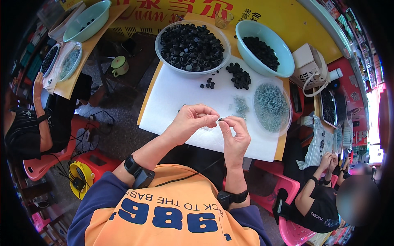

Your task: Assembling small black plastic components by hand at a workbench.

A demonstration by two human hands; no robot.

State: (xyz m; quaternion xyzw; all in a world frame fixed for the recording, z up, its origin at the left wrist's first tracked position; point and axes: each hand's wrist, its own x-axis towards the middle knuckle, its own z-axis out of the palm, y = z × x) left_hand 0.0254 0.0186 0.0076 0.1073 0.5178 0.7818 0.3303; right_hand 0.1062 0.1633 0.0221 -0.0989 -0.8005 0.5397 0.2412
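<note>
Over the near part of a white foam sheet (176,96), my left hand (193,123) and my right hand (236,137) meet with their fingertips pinched together. Between them is a tiny dark piece (221,119); its shape is mostly covered by the fingers. A small heap of pale greenish clear bits (240,106) lies just beyond my right hand. Farther off sit a pile of small black caps (239,76) and a few loose black caps (208,84). Right of the heap, a clear round tray (290,112) is full of similar pale green bits.
A large clear basin (158,51) of black ring-shaped caps and a light-blue basin (287,65) with black parts stand at the far side. An empty-looking glass (223,19) is behind them. Other people sit at tables on both sides. A beige bag (305,61) is at right.
</note>
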